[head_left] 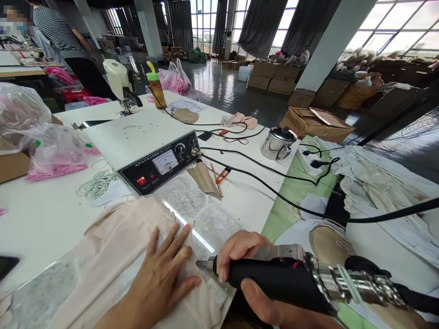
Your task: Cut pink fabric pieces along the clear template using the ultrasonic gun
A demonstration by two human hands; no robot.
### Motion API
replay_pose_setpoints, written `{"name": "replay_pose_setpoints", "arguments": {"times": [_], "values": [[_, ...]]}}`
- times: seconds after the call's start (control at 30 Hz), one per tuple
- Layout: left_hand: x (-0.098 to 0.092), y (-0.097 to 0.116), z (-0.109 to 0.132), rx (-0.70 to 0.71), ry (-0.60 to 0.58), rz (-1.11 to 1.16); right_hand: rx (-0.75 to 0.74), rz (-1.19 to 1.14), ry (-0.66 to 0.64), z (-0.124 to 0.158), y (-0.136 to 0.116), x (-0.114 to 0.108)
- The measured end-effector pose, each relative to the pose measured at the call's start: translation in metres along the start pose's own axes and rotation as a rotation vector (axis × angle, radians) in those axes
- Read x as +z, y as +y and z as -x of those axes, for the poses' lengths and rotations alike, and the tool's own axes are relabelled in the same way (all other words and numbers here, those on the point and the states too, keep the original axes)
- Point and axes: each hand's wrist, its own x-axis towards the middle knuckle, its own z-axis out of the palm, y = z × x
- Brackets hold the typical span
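My left hand (pixel 164 269) lies flat with spread fingers on pale pink fabric (pixel 126 228), which rests over a clear, scuffed plastic sheet (pixel 216 219). A black handheld ultrasonic welder (pixel 270 272) is gripped in my right hand (pixel 240 256). Its metal tip (pixel 204 263) points left, close beside my left fingers and over the fabric's edge; whether it touches the fabric I cannot tell. A thick cable leaves the welder's back end at the right. Behind the sheet stands the welder's control box (pixel 161 162), with a dial meter, knobs and a lit red switch.
Orange thread snips (pixel 223 175) lie behind the sheet. A lidded metal cup (pixel 278 142) stands near the table's right edge, and a black cable (pixel 254 176) crosses there. At left are plastic bags (pixel 51 132) and elastic loops (pixel 98 183). A person (pixel 65 41) stands far left.
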Motion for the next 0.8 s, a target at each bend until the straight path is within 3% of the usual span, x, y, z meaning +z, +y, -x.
{"name": "replay_pose_setpoints", "arguments": {"times": [0.17, 0.33, 0.8], "values": [[-0.001, 0.001, 0.0, -0.014, -0.015, 0.008, 0.132, 0.018, -0.138, -0.007, -0.023, -0.011], [-0.002, 0.001, 0.0, -0.021, -0.026, 0.038, 0.32, 0.088, -0.151, -0.01, -0.042, -0.016], [0.001, -0.003, 0.001, 0.015, -0.005, 0.048, 0.31, 0.094, -0.148, -0.013, -0.037, -0.01]]}}
